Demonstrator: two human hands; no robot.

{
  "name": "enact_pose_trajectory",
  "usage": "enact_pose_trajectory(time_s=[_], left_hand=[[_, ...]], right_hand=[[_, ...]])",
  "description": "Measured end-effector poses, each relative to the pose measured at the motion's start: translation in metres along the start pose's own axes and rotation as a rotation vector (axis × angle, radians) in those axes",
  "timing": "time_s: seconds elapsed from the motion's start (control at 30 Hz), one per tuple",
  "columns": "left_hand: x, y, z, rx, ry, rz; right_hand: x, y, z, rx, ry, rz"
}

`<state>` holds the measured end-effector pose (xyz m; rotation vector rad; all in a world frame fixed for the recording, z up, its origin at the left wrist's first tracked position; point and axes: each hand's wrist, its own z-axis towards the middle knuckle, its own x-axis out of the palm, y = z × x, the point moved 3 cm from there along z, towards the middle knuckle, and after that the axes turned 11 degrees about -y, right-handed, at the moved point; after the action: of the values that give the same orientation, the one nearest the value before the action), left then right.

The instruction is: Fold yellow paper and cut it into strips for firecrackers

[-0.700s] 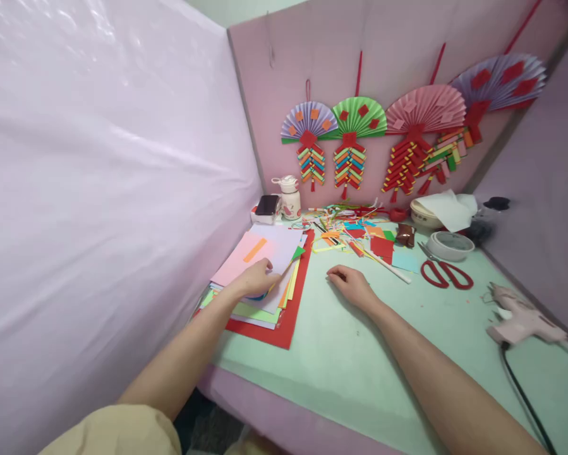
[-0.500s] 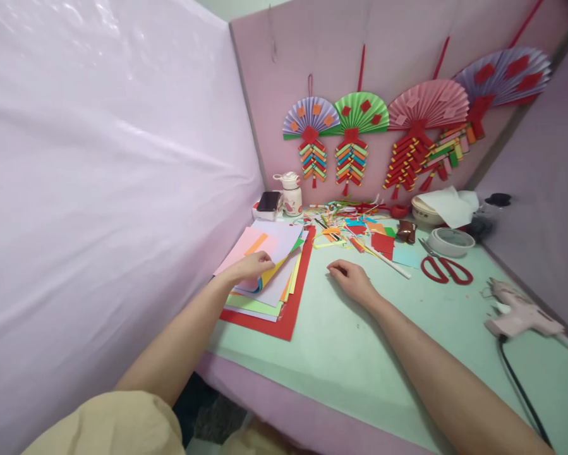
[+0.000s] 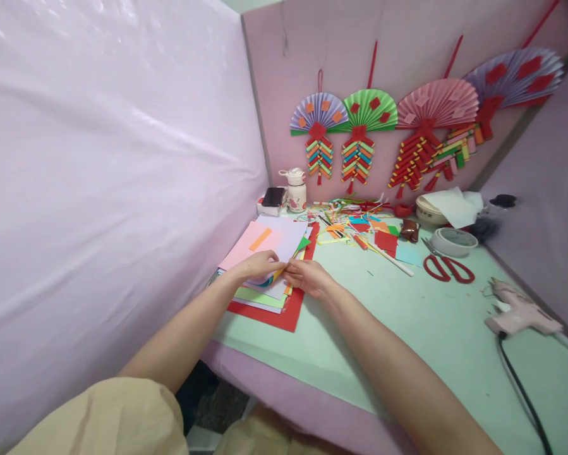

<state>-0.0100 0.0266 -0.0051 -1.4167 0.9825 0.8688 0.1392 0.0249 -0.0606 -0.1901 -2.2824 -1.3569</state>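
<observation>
Holding the upper sheets [image 3: 288, 230] curled up at their lower-right corner, your left hand [image 3: 261, 265] sits just below and left of frame centre, its fingers bent and pinching the paper. Your right hand [image 3: 309, 277] meets it from the right, fingers close together, fingertips at the curled edge; their grip cannot be determined. The paper stack [image 3: 259, 296] lies beneath your left fingers, with a red sheet [image 3: 292, 317] at its base.

A papercraft workspace is suggested by pleated coloured-paper fans [image 3: 371, 112] (four are hung), stacked coloured paper sheets [image 3: 286, 232], red-handled metal scissors [image 3: 448, 261] and a pale plastic glue gun [image 3: 523, 311] on a pale-green bench [image 3: 445, 328].
</observation>
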Motion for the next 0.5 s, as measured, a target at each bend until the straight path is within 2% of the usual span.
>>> enact_pose_trajectory(time_s=[0.3,0.37,0.5], left_hand=[[0.007,0.013,-0.01,0.218,0.135,0.056],[0.008,0.016,-0.014,0.228,0.114,0.042],[0.012,0.025,-0.018,0.268,-0.004,-0.089]], right_hand=[[0.003,-0.005,-0.003,-0.026,0.126,0.1],[0.002,-0.006,-0.003,-0.045,0.119,0.109],[0.003,-0.008,-0.002,-0.088,0.09,0.09]])
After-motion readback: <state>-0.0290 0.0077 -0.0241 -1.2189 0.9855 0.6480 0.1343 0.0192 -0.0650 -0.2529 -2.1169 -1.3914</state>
